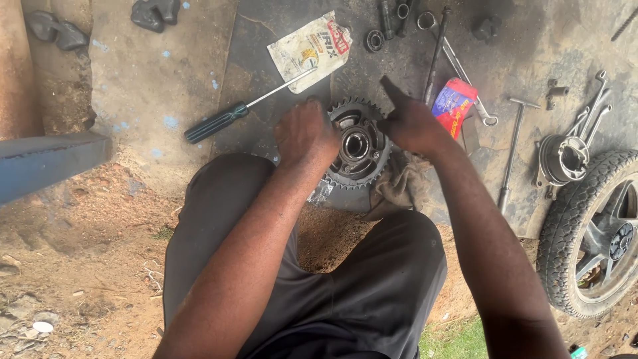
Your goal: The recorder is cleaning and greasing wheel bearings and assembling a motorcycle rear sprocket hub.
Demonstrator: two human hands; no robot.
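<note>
Both bare hands are resting on a dark, toothed steel sprocket with a round hub (pixel 355 145), which is lying flat on the stained concrete slab (pixel 166 73) just in front of the person's black-trousered knees (pixel 219 193). Gripping from the near-left side, the left hand (pixel 304 133) is curling its fingers over the sprocket's rim, closed on it as far as the view is showing. Opposite it, the right hand (pixel 412 123) is pressing against the sprocket's right edge with the thumb sticking up; whether its fingers are closing round the rim cannot be told, since the back of the hand is hiding them. A brownish rag (pixel 402 186) is lying under and beside the sprocket on the right. Near the left hand, a long screwdriver with a dark green handle (pixel 226 118) is lying slantwise, its tip reaching a crumpled white packet (pixel 309 50). Just beyond the right hand a small red and blue packet (pixel 453 101) is sitting beside a silver spanner (pixel 468 83). Farther right, a T-handled steel wrench (pixel 513 149), a round metal hub part (pixel 565 159) and a black-tyred wheel (pixel 585 233) are lying well apart from the hands.
</note>
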